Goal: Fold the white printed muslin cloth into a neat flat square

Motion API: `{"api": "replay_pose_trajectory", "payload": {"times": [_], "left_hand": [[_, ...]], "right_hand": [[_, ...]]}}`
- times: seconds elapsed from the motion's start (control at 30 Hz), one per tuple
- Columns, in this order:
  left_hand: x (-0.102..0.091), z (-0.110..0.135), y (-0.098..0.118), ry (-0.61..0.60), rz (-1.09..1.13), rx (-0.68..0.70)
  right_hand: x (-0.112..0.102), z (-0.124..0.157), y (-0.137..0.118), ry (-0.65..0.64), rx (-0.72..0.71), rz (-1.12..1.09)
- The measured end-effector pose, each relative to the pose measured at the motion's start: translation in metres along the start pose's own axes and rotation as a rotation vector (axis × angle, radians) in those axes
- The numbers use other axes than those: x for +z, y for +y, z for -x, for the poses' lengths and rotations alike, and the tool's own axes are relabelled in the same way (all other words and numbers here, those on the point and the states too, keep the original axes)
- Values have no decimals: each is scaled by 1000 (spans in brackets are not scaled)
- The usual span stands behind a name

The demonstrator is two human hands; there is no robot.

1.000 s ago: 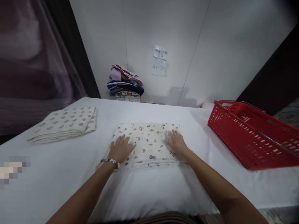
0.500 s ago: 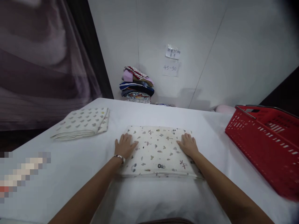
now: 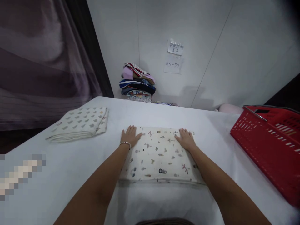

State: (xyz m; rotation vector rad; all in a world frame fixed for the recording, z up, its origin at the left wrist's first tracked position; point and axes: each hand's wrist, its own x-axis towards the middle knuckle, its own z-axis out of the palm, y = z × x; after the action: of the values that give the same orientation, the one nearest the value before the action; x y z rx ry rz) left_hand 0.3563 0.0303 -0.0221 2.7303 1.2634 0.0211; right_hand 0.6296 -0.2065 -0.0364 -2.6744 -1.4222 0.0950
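In front of me a folded cream cloth [image 3: 159, 156] with small printed figures lies flat on the white table [image 3: 77, 168]. My left hand [image 3: 130, 136] rests palm down on its far left corner, fingers spread; a bracelet circles that wrist. At the far right corner, my right hand [image 3: 187, 139] presses flat on the same cloth with its fingers out. Neither hand grips anything. To the left, apart from both hands, lies a second folded cream cloth [image 3: 79, 123] with a grey leaf-like print.
A red plastic basket [image 3: 267, 150] with metal handles stands on the right of the table. Behind the far edge, a stack of folded fabrics [image 3: 137, 84] is against the wall, below paper signs [image 3: 172, 65]. A curtain [image 3: 42, 62] hangs at the left.
My left hand has slid a little away from me and to the right, up to the cloth's far left corner. My right hand has moved slightly farther away, too.
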Motion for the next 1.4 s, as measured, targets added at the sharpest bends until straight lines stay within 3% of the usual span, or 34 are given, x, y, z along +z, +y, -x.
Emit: {"api": "replay_pose_trajectory", "payload": {"times": [0.17, 0.37, 0.5, 0.7, 0.87, 1.03, 1.2, 1.3, 1.4], "left_hand": [[-1, 0, 4, -14, -17, -9], [-1, 0, 4, -13, -48, -14], [2, -1, 3, -9, -75, -16], [3, -1, 4, -12, -98, -25], [4, -2, 1, -10, -63, -20], [5, -4, -1, 5, -44, 7], [2, -2, 0, 10, -38, 9], [1, -2, -1, 26, -38, 18], [-4, -4, 1, 36, -61, 6]], "right_hand": [[-15, -1, -25, -10, 3, -22], [-19, -11, -101, -45, -321, -116], [-7, -19, -122, -151, -381, -129], [-4, -21, -118, -237, -350, -137], [0, -14, -123, -175, -332, -159], [-8, -5, -125, -202, -307, -184], [-19, 58, -102, -217, -309, -198], [-16, 108, -79, -213, -279, -162], [-11, 138, -63, -183, -243, -112]]}}
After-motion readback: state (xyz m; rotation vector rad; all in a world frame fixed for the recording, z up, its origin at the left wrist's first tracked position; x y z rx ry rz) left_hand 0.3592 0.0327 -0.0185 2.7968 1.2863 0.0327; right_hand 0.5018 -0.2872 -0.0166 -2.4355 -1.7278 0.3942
